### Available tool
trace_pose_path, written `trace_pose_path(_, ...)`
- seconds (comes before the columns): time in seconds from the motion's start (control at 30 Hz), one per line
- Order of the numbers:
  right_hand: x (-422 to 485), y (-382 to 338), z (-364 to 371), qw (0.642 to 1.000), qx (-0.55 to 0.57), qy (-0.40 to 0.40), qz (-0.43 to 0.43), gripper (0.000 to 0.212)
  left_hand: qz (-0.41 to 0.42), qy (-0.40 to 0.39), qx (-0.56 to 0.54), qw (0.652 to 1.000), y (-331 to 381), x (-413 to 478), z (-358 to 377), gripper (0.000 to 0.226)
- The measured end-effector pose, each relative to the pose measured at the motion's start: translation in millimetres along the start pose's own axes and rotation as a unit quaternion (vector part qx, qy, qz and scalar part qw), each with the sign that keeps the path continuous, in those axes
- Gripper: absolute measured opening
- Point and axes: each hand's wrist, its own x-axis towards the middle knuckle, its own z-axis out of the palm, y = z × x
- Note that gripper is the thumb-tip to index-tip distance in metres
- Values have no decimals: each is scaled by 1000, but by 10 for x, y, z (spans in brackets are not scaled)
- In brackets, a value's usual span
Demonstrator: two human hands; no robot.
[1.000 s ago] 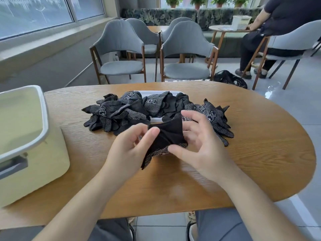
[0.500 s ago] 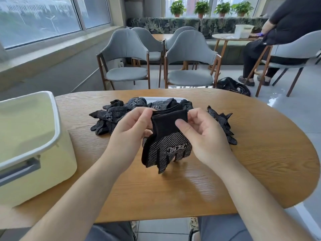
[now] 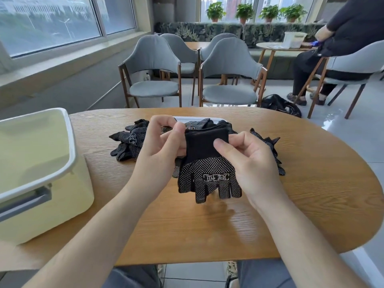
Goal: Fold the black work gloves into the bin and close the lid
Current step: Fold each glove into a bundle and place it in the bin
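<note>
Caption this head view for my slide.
Left hand and right hand pinch black gloves by the cuff near the open bin.

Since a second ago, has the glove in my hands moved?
Yes, upward. The glove has risen above the table: bunched in front of the glove pile then, it now hangs fingers down, cuff overlapping the pile.

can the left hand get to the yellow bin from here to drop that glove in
Probably yes: the yellow bin stands open beside the left hand, with only bare table between. The right hand also pinches the black glove at its cuff, so it would need to let go first.
</note>
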Motion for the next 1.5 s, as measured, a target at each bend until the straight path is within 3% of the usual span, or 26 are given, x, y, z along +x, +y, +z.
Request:
trace_pose_path(0.1,9,9,0,1000,23,8,14,21,22,-43,45,998,-36,-30,-28,25)
trace_pose_path(0.23,8,15,8,999,32,-1,18,17,5,-20,72,997,-77,-7,-14,16)
trace_pose_path(0.3,39,-24,-37,1000,-2,-14,18,27,-10,-11,73,997,-104,24,-29,16)
trace_pose_path(0.37,116,-64,-120,996,-63,-53,45,44,-47,-24,64,997,-149,63,-83,33)
trace_pose_path(0.43,232,-76,-181,987,-104,-90,79,46,-78,-39,131,987,-213,126,-133,47)
trace_pose_path(0.5,367,-68,-157,980,-136,-115,89,32,-87,-41,250,964,-246,239,-146,35)
trace_pose_path(0.57,497,-86,-86,981,-149,-104,68,20,-67,-21,304,950,-168,389,-112,15)
trace_pose_path(0.73,624,-291,-37,992,-100,-40,-73,15,89,18,288,953,196,560,-29,16)
trace_pose_path(0.83,438,-149,-130,985,-119,-75,-97,13,118,-20,325,938,47,351,-68,16)
trace_pose_path(1.03,-241,783,-339,949,-261,-162,-77,19,158,-174,453,860,-832,-428,-337,14)
trace_pose_path(1.17,-483,951,-406,921,-302,-218,-113,21,178,-222,472,834,-951,-670,-407,14)
trace_pose_path(1.27,-459,863,-434,925,-281,-239,-93,26,169,-245,475,828,-894,-694,-389,17)
trace_pose_path(1.4,-258,812,-420,944,-278,-173,-37,27,178,-263,473,822,-838,-664,-354,14)
trace_pose_path(1.5,21,883,-357,924,-362,-123,16,23,184,-270,474,818,-797,-578,-262,18)
